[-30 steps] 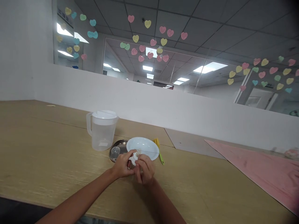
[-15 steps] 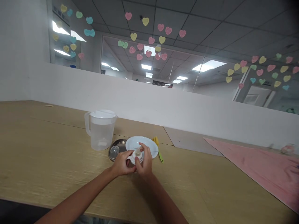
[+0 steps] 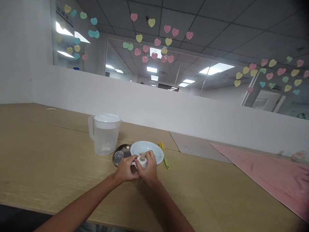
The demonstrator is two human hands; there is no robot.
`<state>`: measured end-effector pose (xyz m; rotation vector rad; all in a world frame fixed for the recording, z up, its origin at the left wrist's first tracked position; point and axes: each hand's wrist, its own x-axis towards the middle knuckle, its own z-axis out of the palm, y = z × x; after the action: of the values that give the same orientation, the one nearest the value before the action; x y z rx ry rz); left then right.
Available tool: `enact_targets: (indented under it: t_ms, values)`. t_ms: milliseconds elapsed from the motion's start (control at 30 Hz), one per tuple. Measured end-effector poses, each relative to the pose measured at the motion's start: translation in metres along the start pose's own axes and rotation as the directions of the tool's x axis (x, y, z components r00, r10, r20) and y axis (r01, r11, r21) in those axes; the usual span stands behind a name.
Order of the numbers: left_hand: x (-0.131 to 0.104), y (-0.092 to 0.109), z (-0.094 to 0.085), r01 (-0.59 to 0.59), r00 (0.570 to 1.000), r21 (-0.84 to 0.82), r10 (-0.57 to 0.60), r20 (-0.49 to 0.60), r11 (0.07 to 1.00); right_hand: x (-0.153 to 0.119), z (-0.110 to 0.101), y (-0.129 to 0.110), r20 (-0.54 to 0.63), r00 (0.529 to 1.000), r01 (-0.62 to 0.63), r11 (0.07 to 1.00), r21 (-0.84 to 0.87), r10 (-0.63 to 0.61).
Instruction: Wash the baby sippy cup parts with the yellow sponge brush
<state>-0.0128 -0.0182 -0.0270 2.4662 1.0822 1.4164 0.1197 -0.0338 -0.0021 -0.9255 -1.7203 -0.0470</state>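
Between my two hands is a baby bottle [image 3: 142,162] with a white collar and a clear teat pointing up; most of its body is hidden by my fingers. My left hand [image 3: 126,169] grips it from the left, near a white handle. On the other side, my right hand [image 3: 149,170] wraps its fingers and thumb around the white collar. Just behind the hands are a white bowl [image 3: 137,145] and a round metal tray [image 3: 125,148]. A clear dome-shaped cap [image 3: 118,157] lies in the tray.
A lidded translucent pitcher [image 3: 105,137] stands behind and left of the tray. A brush with a yellow head and green handle [image 3: 166,160] lies right of the bowl. A pink sheet [image 3: 267,174] covers the table's right side, below a white wall [image 3: 145,104].
My right hand's fingers have drawn in from a more spread pose and closed around the bottle's collar. My left hand keeps its hold, nearly still.
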Motion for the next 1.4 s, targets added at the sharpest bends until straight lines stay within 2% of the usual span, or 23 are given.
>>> enact_targets:
  t_ms: [100,200,267,333,433,467,533,633,767,867,933,1000,1067,1133,1200,1267,1400]
  values:
    - [-0.001,-0.004,0.001,-0.044,0.999,0.011,0.044,-0.003,0.999,-0.001,0.0,0.001,-0.021,1.0,0.002,1.0,0.023,-0.002]
    - [-0.001,-0.012,-0.005,-0.181,0.983,-0.016,0.181,0.031,0.983,-0.003,0.001,0.005,-0.008,0.999,0.031,1.0,-0.004,-0.031]
    - [0.0,-0.018,-0.013,-0.241,0.97,-0.043,0.242,0.003,0.97,-0.004,0.002,0.008,-0.002,0.999,0.05,0.998,-0.033,-0.05]
    - [0.002,-0.025,-0.022,-0.166,0.981,-0.035,0.162,-0.105,0.986,-0.005,0.003,0.011,-0.001,0.998,0.065,0.996,-0.061,-0.065]
    - [0.007,-0.035,-0.032,0.103,0.958,0.085,-0.076,-0.277,0.991,-0.006,0.004,0.013,-0.009,0.997,0.073,0.992,-0.1,-0.075]
    - [0.009,-0.039,-0.034,0.181,0.947,0.146,-0.132,-0.294,0.973,-0.006,0.004,0.013,-0.017,0.997,0.075,0.991,-0.112,-0.077]
    - [0.012,-0.045,-0.035,0.275,0.943,0.271,-0.205,-0.262,0.922,-0.006,0.004,0.012,-0.033,0.996,0.082,0.988,-0.133,-0.087]
    - [0.013,-0.051,-0.031,0.311,0.95,0.392,-0.274,-0.149,0.866,-0.006,0.004,0.012,-0.046,0.994,0.091,0.983,-0.161,-0.099]
    - [0.012,-0.054,-0.025,0.296,0.95,0.432,-0.308,-0.045,0.852,-0.006,0.004,0.011,-0.054,0.993,0.094,0.98,-0.176,-0.105]
    - [0.012,-0.053,-0.027,0.323,0.943,0.433,-0.326,-0.071,0.841,-0.005,0.004,0.01,-0.065,0.99,0.108,0.977,-0.184,-0.122]
    - [0.012,-0.051,-0.031,0.336,0.942,0.39,-0.302,-0.149,0.857,-0.004,0.004,0.009,-0.07,0.989,0.115,0.974,-0.195,-0.131]
    - [0.013,-0.047,-0.034,0.301,0.931,0.278,-0.218,-0.292,0.912,-0.004,0.003,0.009,-0.067,0.989,0.116,0.972,-0.203,-0.132]
    - [0.013,-0.041,-0.034,0.189,0.886,0.139,-0.108,-0.451,0.972,-0.005,0.004,0.008,-0.063,0.99,0.11,0.972,-0.208,-0.126]
    - [0.013,-0.035,-0.03,0.05,0.837,0.038,-0.021,-0.547,0.998,-0.005,0.003,0.008,-0.073,0.989,0.114,0.972,-0.205,-0.132]
    - [0.011,-0.029,-0.023,-0.071,0.808,-0.012,0.051,-0.587,0.997,-0.005,0.001,0.008,-0.127,0.979,0.133,0.974,-0.182,-0.157]
    - [0.009,-0.024,-0.016,-0.164,0.794,-0.026,0.116,-0.596,0.986,-0.004,-0.002,0.008,-0.233,0.951,0.171,0.974,-0.147,-0.202]
    - [0.005,-0.02,-0.007,-0.333,0.789,-0.058,0.245,-0.563,0.941,0.003,-0.008,0.008,-0.399,0.832,0.335,0.922,-0.195,-0.386]
